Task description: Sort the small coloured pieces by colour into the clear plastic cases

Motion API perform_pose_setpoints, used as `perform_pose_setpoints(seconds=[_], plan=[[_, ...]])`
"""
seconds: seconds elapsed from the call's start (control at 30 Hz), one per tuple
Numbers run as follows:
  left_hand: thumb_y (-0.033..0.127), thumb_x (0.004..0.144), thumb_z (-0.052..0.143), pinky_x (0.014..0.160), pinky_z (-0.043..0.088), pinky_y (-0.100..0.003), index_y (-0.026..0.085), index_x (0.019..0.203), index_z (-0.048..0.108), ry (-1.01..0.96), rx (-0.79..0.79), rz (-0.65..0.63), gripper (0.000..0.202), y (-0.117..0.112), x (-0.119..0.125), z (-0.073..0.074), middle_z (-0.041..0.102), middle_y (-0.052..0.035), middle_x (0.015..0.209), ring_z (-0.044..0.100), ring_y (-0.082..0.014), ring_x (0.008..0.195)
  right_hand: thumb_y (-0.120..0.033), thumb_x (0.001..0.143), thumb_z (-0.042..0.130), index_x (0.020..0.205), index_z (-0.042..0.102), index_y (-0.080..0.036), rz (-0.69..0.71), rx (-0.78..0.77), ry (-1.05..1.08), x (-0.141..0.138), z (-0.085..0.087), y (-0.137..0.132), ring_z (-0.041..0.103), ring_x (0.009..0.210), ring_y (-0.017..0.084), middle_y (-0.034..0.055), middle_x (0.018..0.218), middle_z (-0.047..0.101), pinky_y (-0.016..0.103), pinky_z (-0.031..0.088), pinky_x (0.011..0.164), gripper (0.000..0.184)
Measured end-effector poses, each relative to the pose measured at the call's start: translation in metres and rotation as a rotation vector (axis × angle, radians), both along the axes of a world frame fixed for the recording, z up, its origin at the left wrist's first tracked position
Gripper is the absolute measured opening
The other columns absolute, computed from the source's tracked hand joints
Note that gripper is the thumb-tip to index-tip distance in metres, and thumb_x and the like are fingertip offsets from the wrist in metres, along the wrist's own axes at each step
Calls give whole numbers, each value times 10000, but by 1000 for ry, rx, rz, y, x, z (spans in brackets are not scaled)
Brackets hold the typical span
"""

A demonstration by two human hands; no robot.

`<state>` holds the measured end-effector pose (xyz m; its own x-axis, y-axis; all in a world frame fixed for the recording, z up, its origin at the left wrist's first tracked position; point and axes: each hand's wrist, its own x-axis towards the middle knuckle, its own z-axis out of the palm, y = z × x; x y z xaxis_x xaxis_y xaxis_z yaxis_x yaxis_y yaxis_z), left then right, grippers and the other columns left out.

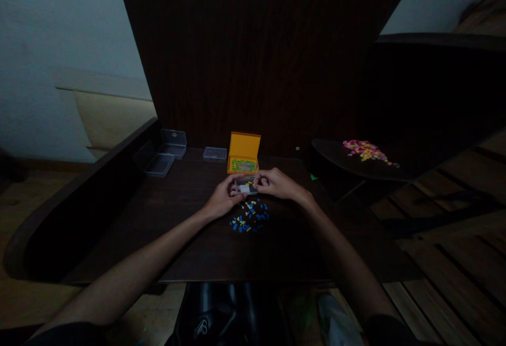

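Observation:
My left hand [226, 198] grips the left side of a small clear plastic box [245, 190] with a few yellow pieces in it. At the box's right side my right hand [272, 183] is closed, its thumb and fingertips pinched together; whatever they hold is too small to make out. Just below the box, a loose pile of small blue and pale yellow pieces [250, 215] is spread on the dark tabletop. Right behind my hands stands an open orange box [244, 145] with green pieces inside.
Clear plastic cases, one shut [215, 153] and others open [159, 165], lie at the back left. A heap of pink and yellow pieces [366, 151] sits on a dark ledge [330, 151] at the right. A raised dark wooden side [90, 198] borders the table's left.

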<state>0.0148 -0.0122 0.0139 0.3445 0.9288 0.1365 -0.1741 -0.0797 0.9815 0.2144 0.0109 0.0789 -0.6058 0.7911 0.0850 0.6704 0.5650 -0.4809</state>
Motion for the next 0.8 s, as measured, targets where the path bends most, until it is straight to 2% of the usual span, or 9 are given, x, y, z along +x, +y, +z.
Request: perform_pose_setpoints(seconds=[0.17, 0.3, 0.6, 0.8], plan=[[155, 649, 715, 728, 490, -267, 149, 1154, 517, 2, 16, 8, 543, 1, 0, 0, 644, -59, 998, 610, -122, 767, -192, 771, 600, 812, 670, -147, -58, 43, -271, -19, 9, 5, 494, 607, 111, 18, 689, 608, 220, 286, 553, 93], [158, 632, 725, 734, 496, -276, 150, 1135, 532, -26, 13, 28, 539, 1, 1, -1, 647, -71, 1033, 614, -131, 785, -222, 781, 595, 818, 689, -162, -117, 59, -356, -25, 12, 3, 536, 635, 130, 42, 753, 654, 232, 301, 558, 118], [168, 636, 738, 710, 478, -248, 143, 1159, 528, -37, -25, 44, 564, 4, 0, -5, 666, -8, 821, 598, -103, 692, -226, 803, 592, 856, 730, -183, -158, 100, -318, -24, 8, 2, 561, 652, 125, 41, 759, 674, 223, 299, 557, 154], [145, 623, 743, 734, 491, -248, 143, 1119, 536, -85, -36, 35, 537, 2, 1, 1, 672, -26, 893, 621, -107, 738, -229, 788, 610, 886, 729, -159, -74, 81, -168, -12, 8, 4, 474, 563, 97, 0, 631, 600, 218, 283, 557, 169]])
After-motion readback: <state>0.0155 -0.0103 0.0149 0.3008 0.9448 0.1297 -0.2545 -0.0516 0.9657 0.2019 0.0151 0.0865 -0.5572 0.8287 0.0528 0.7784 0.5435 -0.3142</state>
